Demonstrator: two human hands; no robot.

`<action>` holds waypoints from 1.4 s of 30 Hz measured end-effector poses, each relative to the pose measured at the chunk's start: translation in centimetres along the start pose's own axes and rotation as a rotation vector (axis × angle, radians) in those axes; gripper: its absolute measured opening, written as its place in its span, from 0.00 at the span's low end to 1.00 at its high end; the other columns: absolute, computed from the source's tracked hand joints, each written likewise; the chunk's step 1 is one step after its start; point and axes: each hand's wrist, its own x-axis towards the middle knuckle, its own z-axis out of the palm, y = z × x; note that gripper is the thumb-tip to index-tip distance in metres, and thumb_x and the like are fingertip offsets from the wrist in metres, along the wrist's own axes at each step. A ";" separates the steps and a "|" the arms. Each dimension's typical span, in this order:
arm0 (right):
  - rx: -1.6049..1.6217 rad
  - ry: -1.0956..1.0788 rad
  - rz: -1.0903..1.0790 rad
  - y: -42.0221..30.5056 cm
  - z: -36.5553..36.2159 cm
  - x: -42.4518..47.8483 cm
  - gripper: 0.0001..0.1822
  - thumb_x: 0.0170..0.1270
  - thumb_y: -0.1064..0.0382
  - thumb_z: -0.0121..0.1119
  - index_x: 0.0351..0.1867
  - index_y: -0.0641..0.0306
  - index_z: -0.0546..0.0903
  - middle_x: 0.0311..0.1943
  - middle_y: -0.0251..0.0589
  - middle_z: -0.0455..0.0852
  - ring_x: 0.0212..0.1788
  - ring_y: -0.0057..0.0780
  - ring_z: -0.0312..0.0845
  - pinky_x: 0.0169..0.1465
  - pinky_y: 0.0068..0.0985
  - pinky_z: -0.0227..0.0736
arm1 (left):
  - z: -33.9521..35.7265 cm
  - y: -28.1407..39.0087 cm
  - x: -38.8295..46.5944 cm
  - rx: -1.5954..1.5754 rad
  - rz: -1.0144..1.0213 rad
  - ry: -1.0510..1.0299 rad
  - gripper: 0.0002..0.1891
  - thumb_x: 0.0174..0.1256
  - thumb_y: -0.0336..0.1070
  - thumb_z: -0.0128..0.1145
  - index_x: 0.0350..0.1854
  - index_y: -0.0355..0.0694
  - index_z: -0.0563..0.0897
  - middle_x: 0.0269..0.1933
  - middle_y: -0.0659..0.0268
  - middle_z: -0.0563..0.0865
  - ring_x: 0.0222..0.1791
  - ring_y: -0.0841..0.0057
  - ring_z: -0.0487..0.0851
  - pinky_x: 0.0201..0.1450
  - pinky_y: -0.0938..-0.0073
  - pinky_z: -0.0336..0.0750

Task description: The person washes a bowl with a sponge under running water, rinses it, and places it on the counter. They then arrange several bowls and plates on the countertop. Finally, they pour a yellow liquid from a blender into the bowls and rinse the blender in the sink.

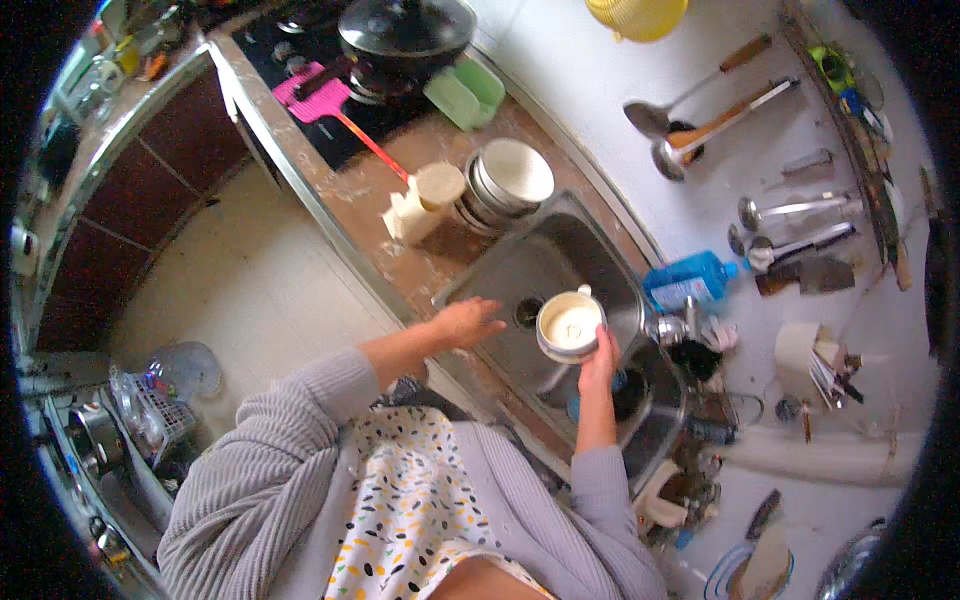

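Observation:
My right hand point(601, 358) holds a cream-coloured cup point(570, 324) by its side over the stainless-steel sink point(517, 259). The cup is tilted so its pale inside shows, and a small handle sticks out at its far side. My left hand point(469, 322) hovers over the sink's near left side, palm partly turned down, fingers apart and nothing in them. The sink drain point(529, 311) lies between the two hands. A second, smaller basin point(637, 405) is partly behind my right forearm, with something blue in it.
Nested bowls point(517, 172) and a cream container point(439, 187) stand left of the sink. Beyond are a pink fly swatter point(311, 94), a green plastic holder point(469, 94) and a lidded pan point(405, 37) on the stove. A blue bottle point(686, 281) stands by the faucet point(671, 328); ladles point(652, 120) hang behind.

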 end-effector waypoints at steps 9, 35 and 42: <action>-0.043 -0.457 0.570 3.8 9.1 -3.2 0.14 0.56 0.57 0.55 0.42 0.58 0.77 0.41 0.33 0.79 0.44 0.27 0.73 0.46 0.26 0.68 | -4.4 -2.8 -7.0 -0.371 -0.316 0.073 0.33 0.61 0.64 0.39 0.50 0.35 0.72 0.34 0.58 0.81 0.33 0.70 0.80 0.38 0.68 0.74; -0.402 -0.336 0.258 3.1 11.5 -2.9 0.17 0.62 0.52 0.50 0.46 0.59 0.73 0.39 0.34 0.78 0.37 0.23 0.73 0.40 0.22 0.67 | -16.8 -16.4 -12.3 -0.453 -0.652 0.692 0.32 0.53 0.53 0.52 0.47 0.26 0.62 0.44 0.40 0.76 0.46 0.50 0.76 0.47 0.57 0.70; -0.383 -0.283 0.250 1.9 10.9 -3.8 0.19 0.61 0.50 0.52 0.47 0.60 0.74 0.44 0.41 0.79 0.43 0.28 0.76 0.47 0.22 0.69 | -16.6 -21.6 -10.2 -0.481 -0.623 0.719 0.37 0.52 0.58 0.54 0.47 0.25 0.61 0.41 0.43 0.78 0.43 0.54 0.78 0.46 0.63 0.72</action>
